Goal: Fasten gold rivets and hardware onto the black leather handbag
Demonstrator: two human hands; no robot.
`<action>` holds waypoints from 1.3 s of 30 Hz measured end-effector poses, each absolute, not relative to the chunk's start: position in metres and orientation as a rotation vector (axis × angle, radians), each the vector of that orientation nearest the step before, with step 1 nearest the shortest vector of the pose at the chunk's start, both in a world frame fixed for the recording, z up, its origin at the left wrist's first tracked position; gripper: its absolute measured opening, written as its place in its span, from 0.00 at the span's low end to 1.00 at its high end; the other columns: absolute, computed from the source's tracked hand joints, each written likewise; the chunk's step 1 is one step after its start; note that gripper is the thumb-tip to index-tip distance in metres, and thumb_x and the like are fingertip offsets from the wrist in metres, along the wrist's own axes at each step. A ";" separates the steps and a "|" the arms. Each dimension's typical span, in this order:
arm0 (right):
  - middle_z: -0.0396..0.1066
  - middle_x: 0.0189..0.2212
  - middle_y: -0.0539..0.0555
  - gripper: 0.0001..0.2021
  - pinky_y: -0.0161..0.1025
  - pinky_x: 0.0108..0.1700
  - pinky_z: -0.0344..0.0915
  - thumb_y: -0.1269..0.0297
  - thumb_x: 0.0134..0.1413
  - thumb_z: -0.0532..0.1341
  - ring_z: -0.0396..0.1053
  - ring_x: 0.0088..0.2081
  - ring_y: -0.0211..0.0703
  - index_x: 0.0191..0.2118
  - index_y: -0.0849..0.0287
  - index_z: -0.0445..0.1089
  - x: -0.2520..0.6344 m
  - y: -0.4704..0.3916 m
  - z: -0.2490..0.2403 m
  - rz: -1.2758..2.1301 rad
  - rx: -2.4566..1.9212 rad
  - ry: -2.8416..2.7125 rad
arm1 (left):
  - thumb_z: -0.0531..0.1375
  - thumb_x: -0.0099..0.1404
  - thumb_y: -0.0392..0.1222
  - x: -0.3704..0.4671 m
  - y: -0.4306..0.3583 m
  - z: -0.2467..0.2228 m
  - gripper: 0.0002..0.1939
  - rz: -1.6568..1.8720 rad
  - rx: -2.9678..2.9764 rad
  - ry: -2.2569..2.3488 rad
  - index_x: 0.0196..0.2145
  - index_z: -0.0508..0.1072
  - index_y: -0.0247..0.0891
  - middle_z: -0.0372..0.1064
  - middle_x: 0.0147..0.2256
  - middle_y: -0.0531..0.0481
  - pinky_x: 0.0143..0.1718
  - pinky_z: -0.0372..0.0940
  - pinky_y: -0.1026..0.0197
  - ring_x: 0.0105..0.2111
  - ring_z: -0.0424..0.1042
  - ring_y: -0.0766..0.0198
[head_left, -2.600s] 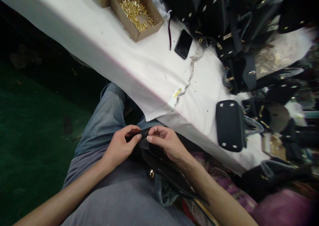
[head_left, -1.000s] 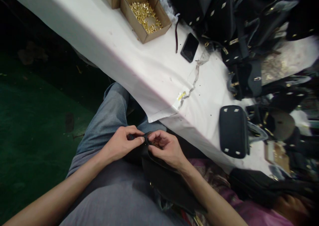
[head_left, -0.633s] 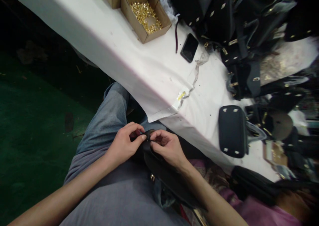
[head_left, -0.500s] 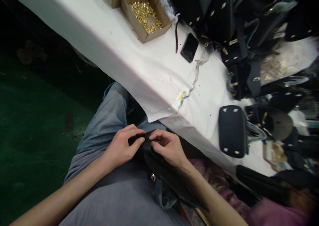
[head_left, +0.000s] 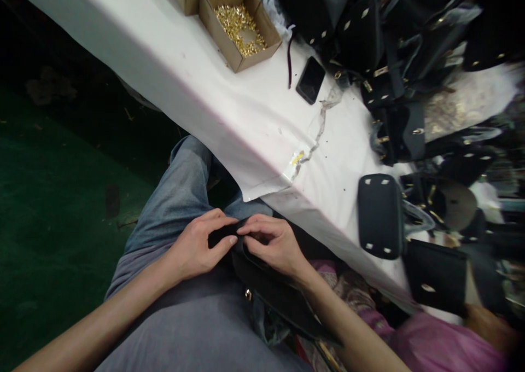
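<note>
A black bag [head_left: 275,295] with a small gold-coloured fitting [head_left: 248,294] lies across my lap. At its upper edge my left hand [head_left: 203,243] grips the black material between thumb and fingers. Just to the right, my right hand [head_left: 274,244] pinches the same edge, its fingertips close to those of my left hand. Anything small between the fingertips is too dark to make out. Part of the bag is hidden beneath my right hand and forearm.
Cardboard boxes of small gold-coloured metal pieces [head_left: 238,30] stand on the white-covered table [head_left: 197,82]. A phone [head_left: 310,80] lies farther right, before a heap of black bags [head_left: 404,131]. Another person's pink sleeve [head_left: 445,342] and hand [head_left: 488,325] are at the lower right.
My right hand's fingertips have shifted slightly left, closer to my left hand, along the bag's edge. At the lower right, the other person's black bag has turned, showing a flat face with a metal fitting.
</note>
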State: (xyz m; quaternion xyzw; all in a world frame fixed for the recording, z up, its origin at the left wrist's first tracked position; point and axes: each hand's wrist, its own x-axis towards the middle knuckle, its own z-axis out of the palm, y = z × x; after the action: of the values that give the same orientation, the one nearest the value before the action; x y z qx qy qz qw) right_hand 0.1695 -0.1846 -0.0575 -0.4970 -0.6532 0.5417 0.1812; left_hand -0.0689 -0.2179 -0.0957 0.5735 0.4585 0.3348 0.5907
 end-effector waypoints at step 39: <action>0.79 0.36 0.51 0.16 0.40 0.43 0.70 0.73 0.42 0.66 0.75 0.38 0.43 0.41 0.58 0.78 0.127 -0.170 -0.074 1.764 -1.663 -1.251 | 0.64 0.68 0.42 -0.076 -0.190 -0.046 0.25 0.426 1.330 1.273 0.63 0.77 0.44 0.82 0.55 0.42 0.53 0.77 0.46 0.54 0.82 0.43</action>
State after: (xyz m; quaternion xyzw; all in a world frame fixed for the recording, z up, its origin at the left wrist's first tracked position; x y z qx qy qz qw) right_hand 0.1274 -0.1699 -0.0741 -0.5966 -0.4489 0.6328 0.2053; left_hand -0.0765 -0.1904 -0.0463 0.5703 0.5458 0.1828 0.5860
